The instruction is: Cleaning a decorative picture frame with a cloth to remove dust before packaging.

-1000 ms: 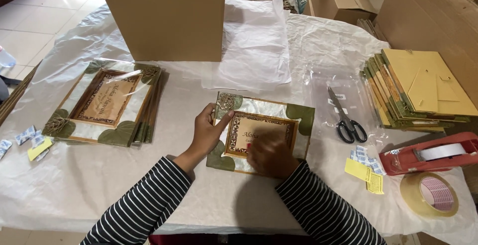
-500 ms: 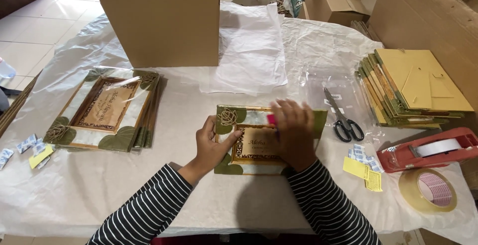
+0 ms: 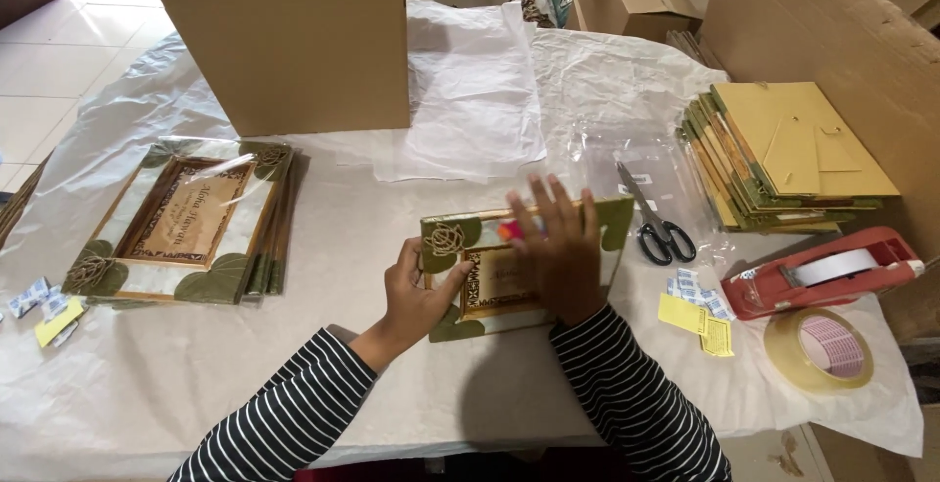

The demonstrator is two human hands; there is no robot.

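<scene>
Decorated frame [image 3: 460, 281] sits on the bench [image 3: 323, 365] at centre-near, directly in front of the person. Long axis runs left-right, tilted slightly so the right end is a bit farther away. Green leaf corners, rope rosette at the far-left corner, brown inner panel.

Left hand [image 3: 413, 291] is at the frame's left short edge, fingers curled, thumb laid onto the frame face near the near-left corner: an edge clamp, touching. Right hand [image 3: 560, 252] lies flat on top of the frame's right half, fingers spread and pointing far, palm down and pressing. A small pink-orange bit shows just left of its fingers; can't tell what it is.

So both hands are on the frame: left at the end of the long axis, right over the face. Neither is nearer; contact on both.

Around it: scissors [image 3: 658, 228] just right of the frame on clear plastic sleeves, red tape dispenser [image 3: 822, 275] and tape roll [image 3: 821, 350] further right, yellow slips [image 3: 697, 321] between. Stack of wrapped frames [image 3: 186, 223] well to the left, stack of face-down frames [image 3: 793, 154] far right, cardboard box [image 3: 284, 37] far centre.
</scene>
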